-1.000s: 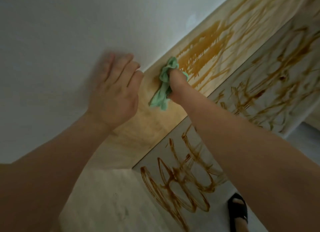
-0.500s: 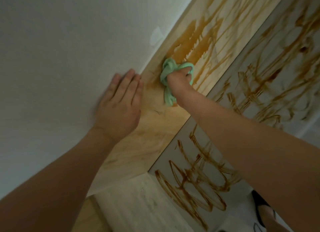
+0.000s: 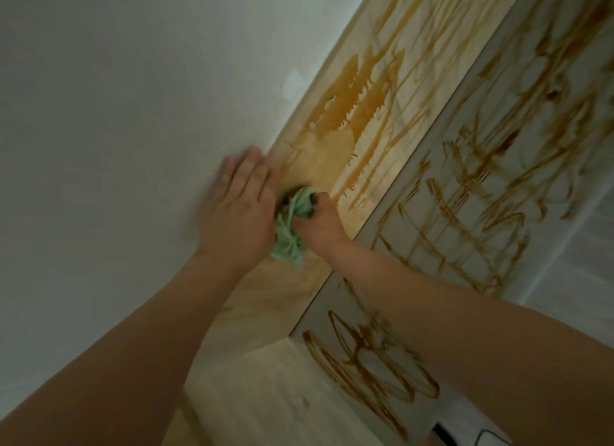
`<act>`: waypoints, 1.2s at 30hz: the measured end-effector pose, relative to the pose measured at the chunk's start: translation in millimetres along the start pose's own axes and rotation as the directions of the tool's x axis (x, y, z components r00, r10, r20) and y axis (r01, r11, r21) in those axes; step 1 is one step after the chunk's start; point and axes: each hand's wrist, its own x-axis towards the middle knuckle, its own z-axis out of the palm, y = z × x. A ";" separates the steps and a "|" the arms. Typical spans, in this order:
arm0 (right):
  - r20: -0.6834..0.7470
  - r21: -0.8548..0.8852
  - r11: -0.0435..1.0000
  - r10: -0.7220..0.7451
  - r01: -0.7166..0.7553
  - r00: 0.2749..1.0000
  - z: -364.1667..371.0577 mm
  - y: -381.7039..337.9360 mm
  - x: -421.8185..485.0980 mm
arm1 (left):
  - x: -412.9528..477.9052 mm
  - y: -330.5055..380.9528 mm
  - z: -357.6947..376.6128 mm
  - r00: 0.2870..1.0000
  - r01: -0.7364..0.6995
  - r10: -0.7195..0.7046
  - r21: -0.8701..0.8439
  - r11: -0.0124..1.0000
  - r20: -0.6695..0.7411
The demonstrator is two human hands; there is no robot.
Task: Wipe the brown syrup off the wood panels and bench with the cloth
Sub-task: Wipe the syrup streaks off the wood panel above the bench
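The cloth [image 3: 292, 226] lies on the wood panel [image 3: 335, 166] — between left hand [image 3: 241, 213] and right hand [image 3: 317, 224].

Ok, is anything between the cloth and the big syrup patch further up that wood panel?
Nothing visible. The right hand grips the green cloth on the wood panel, and only bare wood lies between it and the syrup patch. The left hand rests flat beside the cloth, on the wall side, off that line.
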 end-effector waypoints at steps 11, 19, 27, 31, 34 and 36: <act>0.334 -0.038 0.996 0.091 -0.083 0.938 -57.2 7.6 -83.4 | -43.2 99.2 11.1 0.503 0.659 -0.195 -0.520 -0.543 0.842; 0.242 -0.237 0.948 -0.153 0.212 0.958 -25.8 30.1 -103.9 | -72.6 84.8 18.4 0.477 0.343 -0.241 -0.431 -0.834 0.845; 0.306 0.035 0.990 -0.143 0.139 0.941 5.9 40.2 -118.9 | -69.2 65.5 22.3 0.399 0.294 -0.186 -0.318 -0.901 0.898; 0.177 0.036 0.979 -0.203 0.200 0.963 19.8 32.5 -101.3 | -58.6 61.4 17.5 0.418 0.368 -0.264 -0.427 -0.826 0.869; -0.097 -0.062 0.956 -0.293 0.288 0.951 22.7 13.8 -54.0 | -46.1 53.8 6.3 0.529 0.412 -0.266 -0.518 -0.749 0.806; -0.337 -0.107 0.938 -0.345 0.329 0.876 17.2 -3.9 -22.1 | -42.9 41.7 -0.5 0.545 0.531 -0.371 -0.652 -0.541 0.752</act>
